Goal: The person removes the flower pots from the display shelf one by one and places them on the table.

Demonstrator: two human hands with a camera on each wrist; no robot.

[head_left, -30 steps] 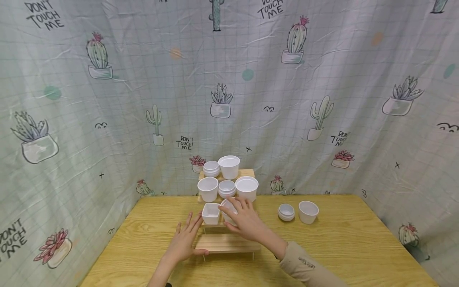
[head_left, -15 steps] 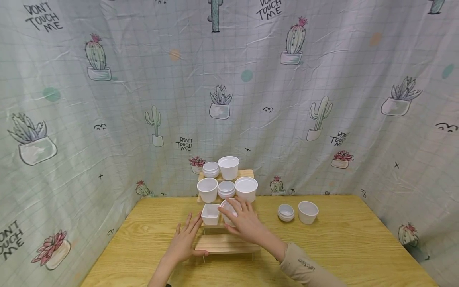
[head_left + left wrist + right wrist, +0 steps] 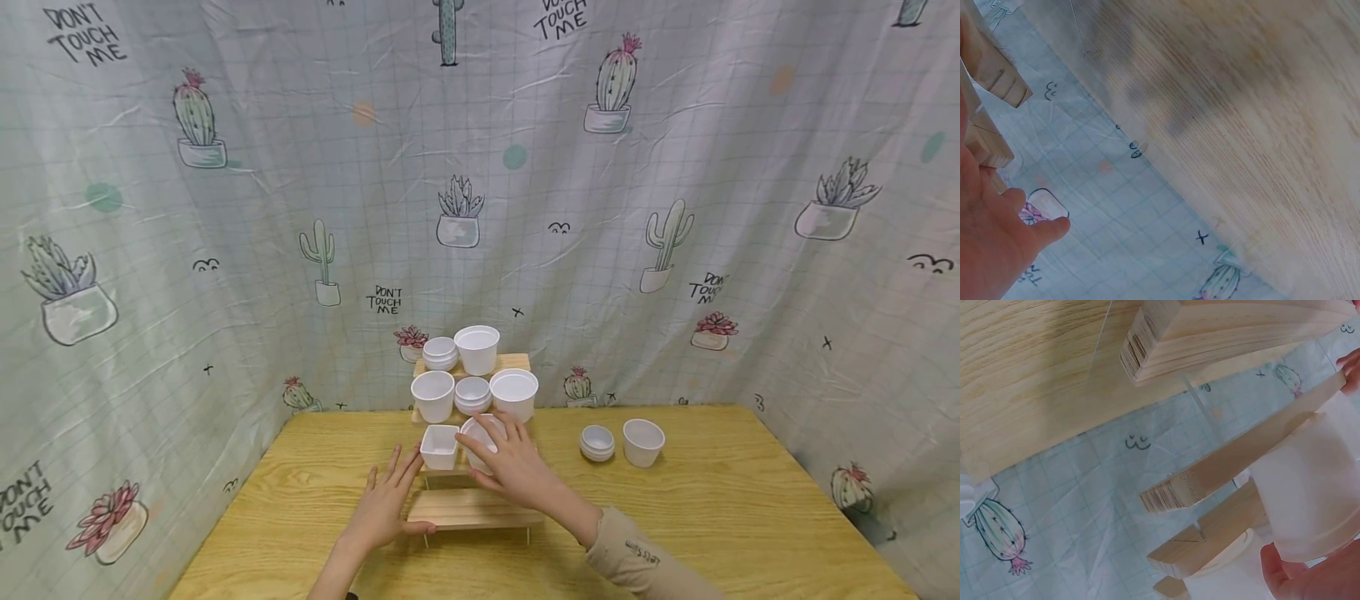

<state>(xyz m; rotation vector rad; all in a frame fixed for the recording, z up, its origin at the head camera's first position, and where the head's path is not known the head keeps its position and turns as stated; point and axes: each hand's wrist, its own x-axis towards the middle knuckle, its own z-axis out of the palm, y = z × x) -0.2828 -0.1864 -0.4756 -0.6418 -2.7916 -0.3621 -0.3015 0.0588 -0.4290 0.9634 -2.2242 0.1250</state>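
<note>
A stepped wooden stand [image 3: 476,510] bears white cups on its upper steps. My right hand [image 3: 517,467] holds a round white cup [image 3: 1310,487] on the second step from the bottom, its fingers spread over the rim and partly hiding it. In the right wrist view the thumb [image 3: 1277,575] lies at that rim, with the cup's base against the board. Left of it sits a square white cup [image 3: 438,450]. My left hand [image 3: 384,507] has its fingers extended, fingertips right at the square cup's left side and thumb by the bottom step's left end.
Behind, the middle step bears two round cups [image 3: 434,397] [image 3: 514,398] and a small ridged jar [image 3: 473,398]. A jar [image 3: 440,353] and cup [image 3: 477,350] stand on top. Another jar [image 3: 597,444] and cup [image 3: 643,443] stand right on the table [image 3: 720,517]. A cactus-print curtain [image 3: 570,267] hangs behind.
</note>
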